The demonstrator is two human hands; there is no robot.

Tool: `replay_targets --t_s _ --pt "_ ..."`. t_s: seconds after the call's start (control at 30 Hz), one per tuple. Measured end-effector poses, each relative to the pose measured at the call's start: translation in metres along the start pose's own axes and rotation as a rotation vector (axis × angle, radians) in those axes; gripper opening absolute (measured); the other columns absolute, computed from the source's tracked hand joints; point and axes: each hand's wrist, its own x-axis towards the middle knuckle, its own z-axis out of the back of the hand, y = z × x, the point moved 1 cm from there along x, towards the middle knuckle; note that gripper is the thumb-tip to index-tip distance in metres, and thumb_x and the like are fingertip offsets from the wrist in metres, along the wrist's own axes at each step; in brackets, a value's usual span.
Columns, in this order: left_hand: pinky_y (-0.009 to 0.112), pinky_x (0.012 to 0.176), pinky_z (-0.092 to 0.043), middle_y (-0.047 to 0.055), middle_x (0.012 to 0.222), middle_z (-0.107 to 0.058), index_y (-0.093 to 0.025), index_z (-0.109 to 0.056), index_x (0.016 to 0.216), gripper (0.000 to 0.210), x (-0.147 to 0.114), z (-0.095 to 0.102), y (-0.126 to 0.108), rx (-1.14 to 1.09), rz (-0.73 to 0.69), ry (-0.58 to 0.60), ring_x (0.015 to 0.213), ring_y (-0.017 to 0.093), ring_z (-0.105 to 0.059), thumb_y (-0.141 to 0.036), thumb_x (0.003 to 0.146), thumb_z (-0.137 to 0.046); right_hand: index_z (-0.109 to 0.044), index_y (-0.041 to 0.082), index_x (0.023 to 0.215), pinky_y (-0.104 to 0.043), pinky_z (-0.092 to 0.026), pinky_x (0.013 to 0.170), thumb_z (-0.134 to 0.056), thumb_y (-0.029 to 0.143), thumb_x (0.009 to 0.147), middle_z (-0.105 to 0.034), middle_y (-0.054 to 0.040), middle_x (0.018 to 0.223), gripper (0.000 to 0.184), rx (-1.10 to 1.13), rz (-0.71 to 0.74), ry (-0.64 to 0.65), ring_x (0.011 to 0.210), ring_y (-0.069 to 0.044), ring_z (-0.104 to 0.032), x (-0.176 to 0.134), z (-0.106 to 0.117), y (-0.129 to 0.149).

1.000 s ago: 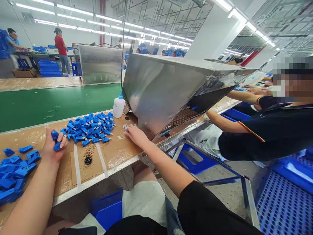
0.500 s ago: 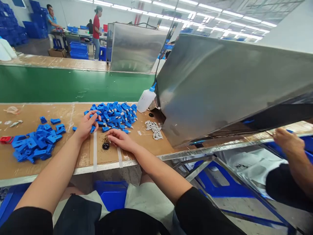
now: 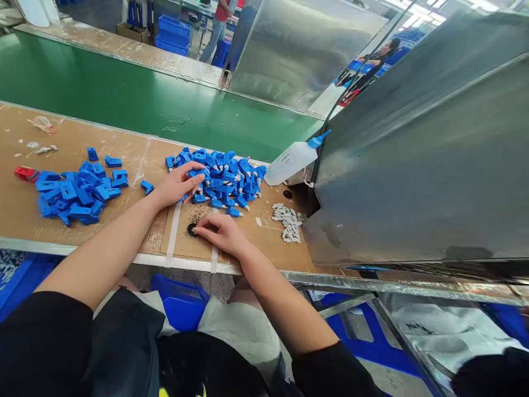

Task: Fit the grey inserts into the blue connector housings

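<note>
My left hand [image 3: 178,186] is curled at the left edge of a heap of blue plastic parts [image 3: 225,179], with a blue plastic part [image 3: 197,173] between its fingers. Some of these fingers overlap the heap from my viewpoint. My right hand [image 3: 221,231] is closed in a pinch, its fingertips at a small round black dish [image 3: 192,229]. Whatever sits between those fingertips is too small to make out. Tiny dark grains [image 3: 199,214] lie scattered around the dish on a taped cardboard sheet [image 3: 194,248].
Further left lies a second heap of blue parts [image 3: 78,193] beside a red piece [image 3: 27,173]. A white squeeze bottle [image 3: 291,162] leans by a large metal panel [image 3: 413,165]. Small grey-white pieces [image 3: 288,222] lie to the right. Beyond runs a green belt [image 3: 124,88].
My view has tilted down and turned. My right fingertips have moved from above the dish's right side down to the dish itself. My left hand stays by the heap's left edge.
</note>
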Motion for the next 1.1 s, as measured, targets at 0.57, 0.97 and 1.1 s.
replay_targets --t_s 0.57,0.97,1.1 --pt "0.024 0.057 -0.038 0.000 0.072 -0.062 -0.019 -0.074 0.105 0.042 -0.011 0.001 -0.010 0.589 0.036 0.208 0.061 0.011 -0.051 -0.056 0.085 -0.070 -0.064 0.022 0.097 -0.033 -0.059 0.076 -0.077 0.045 0.085 -0.070 -0.0011 0.085 0.029 0.501 -0.091 -0.629 0.074 -0.017 -0.070 0.005 0.019 -0.013" --pt "0.026 0.069 -0.044 0.001 0.096 -0.072 -0.021 -0.072 0.112 0.043 -0.012 0.000 -0.015 0.769 -0.025 0.253 0.074 0.015 -0.058 -0.057 0.089 -0.064 -0.071 0.021 0.099 -0.032 -0.056 0.079 -0.071 0.040 0.092 -0.074 -0.0043 0.090 0.021 0.133 -0.029 -0.578 0.082 -0.019 -0.070 0.010 0.016 -0.020" --pt "0.025 0.068 -0.043 0.000 0.092 -0.072 -0.022 -0.070 0.113 0.041 -0.012 0.002 -0.019 0.895 -0.050 0.282 0.070 0.014 -0.057 -0.057 0.092 -0.060 -0.073 0.020 0.103 -0.031 -0.051 0.085 -0.059 0.030 0.102 -0.076 -0.0068 0.100 0.018 -0.198 0.023 -0.470 0.093 -0.020 -0.069 0.009 0.020 -0.019"
